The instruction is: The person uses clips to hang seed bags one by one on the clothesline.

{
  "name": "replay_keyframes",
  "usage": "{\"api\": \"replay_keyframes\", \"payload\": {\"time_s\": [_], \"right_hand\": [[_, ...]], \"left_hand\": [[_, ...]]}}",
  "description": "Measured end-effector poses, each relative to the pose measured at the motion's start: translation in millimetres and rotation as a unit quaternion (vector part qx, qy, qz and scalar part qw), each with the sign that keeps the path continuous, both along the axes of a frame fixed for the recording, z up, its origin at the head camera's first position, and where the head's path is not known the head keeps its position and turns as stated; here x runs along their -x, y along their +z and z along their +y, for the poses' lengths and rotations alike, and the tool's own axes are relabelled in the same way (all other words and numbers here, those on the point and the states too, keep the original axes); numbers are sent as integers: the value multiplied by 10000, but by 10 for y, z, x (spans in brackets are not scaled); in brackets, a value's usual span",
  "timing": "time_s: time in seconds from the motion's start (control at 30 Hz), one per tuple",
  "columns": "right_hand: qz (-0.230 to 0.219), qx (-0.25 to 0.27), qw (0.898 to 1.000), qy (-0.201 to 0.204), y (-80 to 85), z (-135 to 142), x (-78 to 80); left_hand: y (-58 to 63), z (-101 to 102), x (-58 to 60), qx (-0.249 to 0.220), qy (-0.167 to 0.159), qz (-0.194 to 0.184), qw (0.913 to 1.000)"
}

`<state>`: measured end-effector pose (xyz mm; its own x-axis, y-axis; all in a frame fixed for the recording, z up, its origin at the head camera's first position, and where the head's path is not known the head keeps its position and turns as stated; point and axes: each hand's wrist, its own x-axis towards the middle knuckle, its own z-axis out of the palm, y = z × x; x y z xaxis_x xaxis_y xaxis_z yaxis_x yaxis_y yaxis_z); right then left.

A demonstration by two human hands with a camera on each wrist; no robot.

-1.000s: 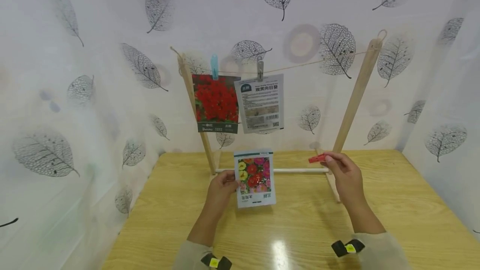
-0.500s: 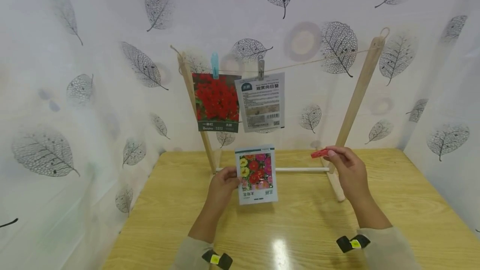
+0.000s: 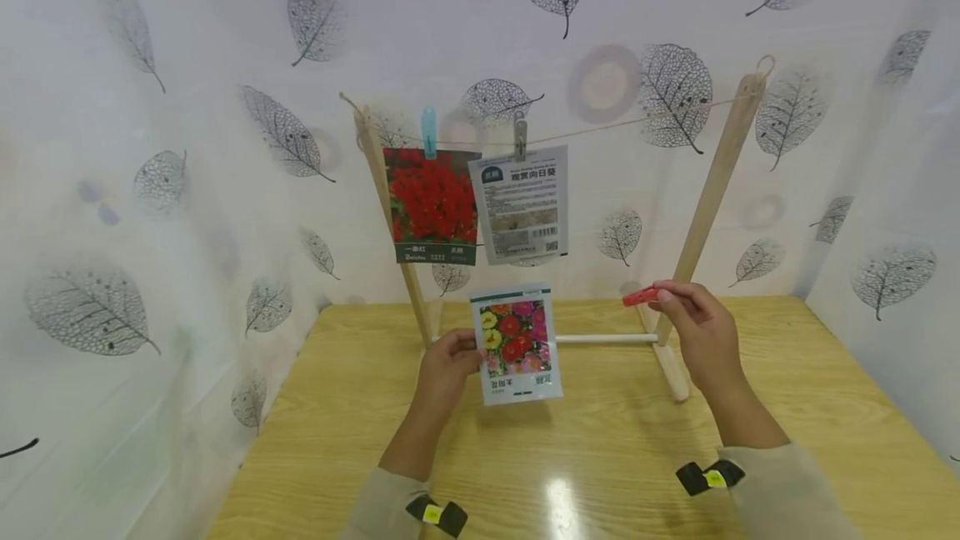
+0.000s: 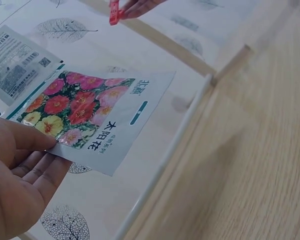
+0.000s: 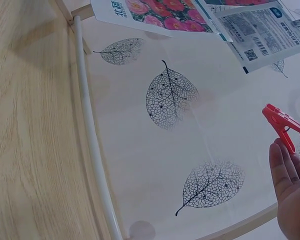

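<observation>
My left hand pinches the left edge of a flower seed packet, its colourful blooms facing me. In the left wrist view the thumb lies on the front of that seed packet with the fingers behind. Off to the right, my right hand pinches a red clothespin between thumb and fingers, its nose pointing left. The right wrist view shows the red clothespin from the side. Both hands are above the table, below the string.
A wooden frame carries the string. From it hang a red-flower packet under a blue clothespin and a white text-side packet under a grey clothespin. A white rod joins the frame's feet above the wooden table.
The left hand has raised the seed packet slightly and shifted it a little right. The right hand with the red clothespin has also risen slightly. The hanging packets stay put.
</observation>
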<state>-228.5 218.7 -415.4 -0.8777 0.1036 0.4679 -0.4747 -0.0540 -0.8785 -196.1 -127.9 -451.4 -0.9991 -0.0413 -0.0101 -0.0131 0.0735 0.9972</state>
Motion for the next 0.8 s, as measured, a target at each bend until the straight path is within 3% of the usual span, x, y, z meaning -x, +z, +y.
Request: {"api": "replay_keyframes", "payload": {"time_s": [0.27, 0.8], "right_hand": [[349, -227, 9989, 230, 86, 52, 10], [306, -356, 9987, 185, 268, 134, -17]], "left_hand": [[82, 19, -19, 13, -16, -11, 10000], [197, 62, -6, 74, -74, 155, 9998]]}}
